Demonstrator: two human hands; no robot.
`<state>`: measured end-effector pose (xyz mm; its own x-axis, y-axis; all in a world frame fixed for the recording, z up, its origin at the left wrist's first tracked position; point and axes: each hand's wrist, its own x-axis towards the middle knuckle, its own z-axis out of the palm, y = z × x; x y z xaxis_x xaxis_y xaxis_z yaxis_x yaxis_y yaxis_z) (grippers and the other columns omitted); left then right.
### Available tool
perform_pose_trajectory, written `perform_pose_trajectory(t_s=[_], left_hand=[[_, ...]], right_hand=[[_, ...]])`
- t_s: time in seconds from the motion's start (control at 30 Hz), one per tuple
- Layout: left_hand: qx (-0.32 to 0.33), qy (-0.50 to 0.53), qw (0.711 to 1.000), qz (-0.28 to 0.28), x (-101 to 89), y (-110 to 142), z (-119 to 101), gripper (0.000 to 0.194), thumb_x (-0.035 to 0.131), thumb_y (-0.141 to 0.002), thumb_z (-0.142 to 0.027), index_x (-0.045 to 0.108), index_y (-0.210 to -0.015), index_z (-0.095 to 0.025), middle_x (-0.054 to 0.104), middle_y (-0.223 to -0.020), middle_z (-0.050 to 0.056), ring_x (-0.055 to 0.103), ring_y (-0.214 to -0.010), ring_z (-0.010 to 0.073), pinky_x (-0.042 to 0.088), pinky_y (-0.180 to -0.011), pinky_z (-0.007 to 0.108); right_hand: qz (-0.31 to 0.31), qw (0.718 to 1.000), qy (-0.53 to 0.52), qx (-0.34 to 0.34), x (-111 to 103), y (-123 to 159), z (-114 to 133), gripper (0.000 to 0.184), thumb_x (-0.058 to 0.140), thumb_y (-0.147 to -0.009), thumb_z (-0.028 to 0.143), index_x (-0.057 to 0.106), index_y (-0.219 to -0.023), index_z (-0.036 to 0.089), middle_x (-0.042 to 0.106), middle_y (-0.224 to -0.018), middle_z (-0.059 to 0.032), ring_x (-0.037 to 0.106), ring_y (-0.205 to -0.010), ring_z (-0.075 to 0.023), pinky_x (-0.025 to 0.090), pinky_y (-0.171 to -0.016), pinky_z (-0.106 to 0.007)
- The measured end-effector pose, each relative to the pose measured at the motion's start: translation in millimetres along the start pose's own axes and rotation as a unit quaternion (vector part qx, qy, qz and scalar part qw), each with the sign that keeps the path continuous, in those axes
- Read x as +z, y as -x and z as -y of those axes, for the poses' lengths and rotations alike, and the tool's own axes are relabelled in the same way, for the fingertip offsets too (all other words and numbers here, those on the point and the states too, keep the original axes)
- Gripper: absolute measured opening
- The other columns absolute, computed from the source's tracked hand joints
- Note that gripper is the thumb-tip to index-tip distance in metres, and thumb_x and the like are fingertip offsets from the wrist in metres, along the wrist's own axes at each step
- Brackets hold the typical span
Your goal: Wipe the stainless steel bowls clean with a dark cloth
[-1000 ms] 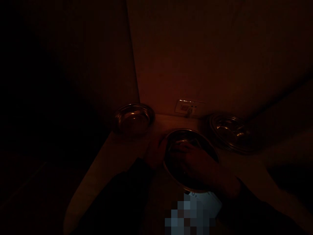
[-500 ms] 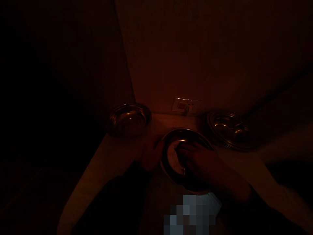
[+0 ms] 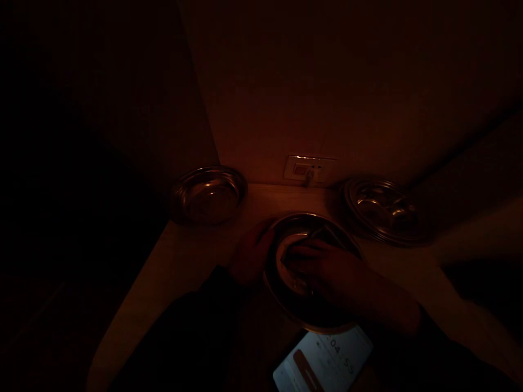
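Note:
A round metal plate with a raised rim (image 3: 278, 296) stands in the middle of the table, its inside catching a pale reflection. My left hand (image 3: 251, 256) holds the plate's left rim, thumb near the edge. Over the plate's inside lies my right hand (image 3: 327, 272), palm down, its fingers bent against the bottom. A dark, straight-edged shape (image 3: 333, 235) shows just behind its knuckles; in this dim light I cannot make out what it is or what is under the fingers.
A lit phone (image 3: 322, 362) with a timer lies in front of the plate. An empty metal bowl (image 3: 210, 198) is at the back left. Stacked metal plates (image 3: 384, 212) stand at the back right. A wall socket (image 3: 310, 169) with a plug is behind the wooden table (image 3: 143, 305).
My right hand has shifted slightly left across the plate's inside, and the dark straight-edged shape behind it now shows. My left hand stays at the rim. The view has moved a little.

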<state>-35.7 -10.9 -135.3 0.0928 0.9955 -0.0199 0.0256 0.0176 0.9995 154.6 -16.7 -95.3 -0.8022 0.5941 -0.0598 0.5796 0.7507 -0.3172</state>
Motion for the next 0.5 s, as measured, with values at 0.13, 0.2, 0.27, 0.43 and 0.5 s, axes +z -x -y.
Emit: perform_pose_trajectory(t_s=[0.13, 0.2, 0.27, 0.43, 0.5], left_hand=[[-0.009, -0.009, 1.0, -0.019, -0.7, 0.4, 1.9, 0.036, 0.045, -0.088, -0.032, 0.062, -0.117, -0.018, 0.065, -0.121, 0.005, 0.059, -0.111, 0.0209, 0.041, -0.101, 0.034], [-0.008, -0.015, 1.0, -0.023, -0.8, 0.7, 3.3, 0.036, 0.045, -0.089, -0.033, 0.062, -0.117, -0.019, 0.065, -0.121, 0.005, 0.058, -0.112, 0.0214, 0.041, -0.101, 0.035], [-0.004, -0.012, 1.0, -0.018, -0.5, 1.0, 3.7, 0.036, 0.044, -0.089, -0.033, 0.062, -0.117, -0.018, 0.065, -0.122, 0.005, 0.058, -0.112, 0.0213, 0.041, -0.101, 0.035], [0.009, -0.01, 1.0, -0.007, 0.4, 1.8, -0.4, 0.035, 0.043, -0.089, -0.029, 0.061, -0.116, -0.017, 0.066, -0.118, 0.005, 0.06, -0.109, 0.0195, 0.043, -0.098, 0.032], [0.015, -0.024, 1.0, -0.009, 0.3, 2.0, -2.3, 0.035, 0.043, -0.089, -0.029, 0.061, -0.115, -0.017, 0.066, -0.118, 0.005, 0.059, -0.109, 0.0197, 0.043, -0.098, 0.032]], right_hand=[[0.04, 0.999, -0.033, 0.002, -5.1, 5.4, 4.8, 0.033, 0.05, -0.083, 0.011, 0.069, -0.104, 0.027, 0.061, -0.122, -0.0011, 0.05, -0.113, -0.0201, 0.041, -0.096, -0.035], [0.061, 0.998, -0.033, 0.007, -5.5, 7.9, 5.9, 0.031, 0.05, -0.083, 0.011, 0.07, -0.099, 0.029, 0.061, -0.12, -0.0004, 0.051, -0.11, -0.0203, 0.041, -0.095, -0.036], [0.072, 0.997, -0.028, 0.014, -4.0, 8.0, 6.5, 0.032, 0.05, -0.083, 0.011, 0.07, -0.1, 0.03, 0.06, -0.121, -0.0004, 0.051, -0.11, -0.0214, 0.041, -0.094, -0.037], [0.074, 0.997, -0.014, 0.031, -1.1, 3.2, 7.0, 0.035, 0.05, -0.084, 0.013, 0.067, -0.109, 0.032, 0.058, -0.123, -0.0024, 0.05, -0.111, -0.0238, 0.041, -0.091, -0.04], [0.082, 0.996, -0.014, 0.034, -3.1, 5.0, 5.7, 0.034, 0.051, -0.083, 0.013, 0.069, -0.104, 0.032, 0.06, -0.121, -0.0014, 0.052, -0.109, -0.0231, 0.041, -0.09, -0.039]])
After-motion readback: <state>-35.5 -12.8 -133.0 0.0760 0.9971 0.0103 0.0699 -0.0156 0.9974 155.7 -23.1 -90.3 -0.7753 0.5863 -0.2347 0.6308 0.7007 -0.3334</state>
